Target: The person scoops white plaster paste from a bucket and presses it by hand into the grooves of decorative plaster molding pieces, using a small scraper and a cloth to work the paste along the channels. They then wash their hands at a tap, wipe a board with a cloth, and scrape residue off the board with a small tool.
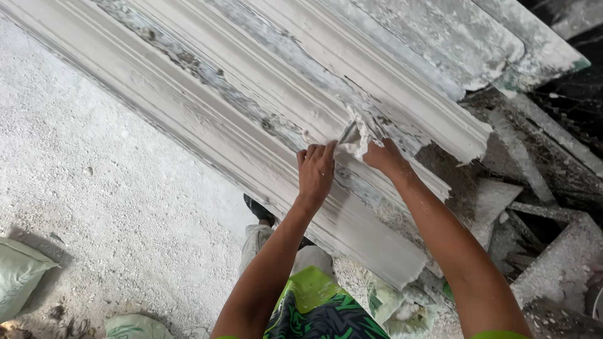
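A long white plaster cornice moulding (207, 119) lies slanted from the upper left to the lower right, with grey streaks along its grooves. My left hand (316, 168) rests on its profile, fingers bent and pressed to the surface. My right hand (384, 155) sits just to the right and grips a flat scraper blade (347, 133) loaded with wet white plaster (360, 139). The blade touches the moulding between my two hands.
More plaster mouldings (452, 37) are stacked at the upper right. Broken plaster slabs and rubble (540, 207) lie at the right. A dusty white floor (94, 188) spreads to the left, with pale green sacks (19, 273) at the lower left.
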